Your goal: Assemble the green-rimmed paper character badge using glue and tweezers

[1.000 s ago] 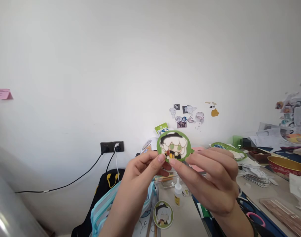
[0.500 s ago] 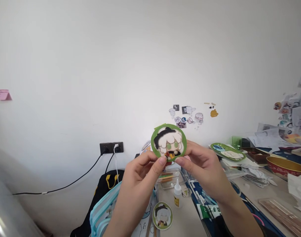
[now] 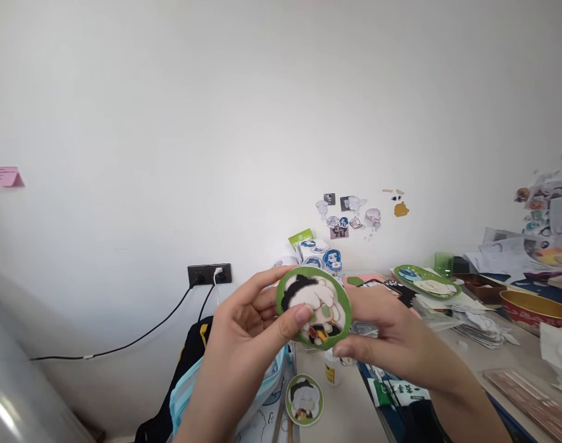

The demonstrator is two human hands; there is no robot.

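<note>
I hold a round green badge (image 3: 314, 307) with a white-haired cartoon figure on it in front of me, between both hands. My left hand (image 3: 244, 332) grips its left side, with the thumb pressed on the face of the badge. My right hand (image 3: 391, 338) holds its right and lower edge from behind, fingers curled. A second, similar green badge (image 3: 304, 400) lies flat on the desk below my hands.
A small glue bottle (image 3: 331, 371) stands on the desk under the badge. A teal pouch (image 3: 262, 394) lies at lower left. Paper piles (image 3: 474, 320), a green tray (image 3: 423, 280) and a gold bowl (image 3: 530, 307) crowd the right. Stickers (image 3: 345, 215) and a socket (image 3: 209, 274) are on the wall.
The badge has come down and tilted clockwise. My left thumb now lies across its face, and my right hand has shifted to its lower right edge.
</note>
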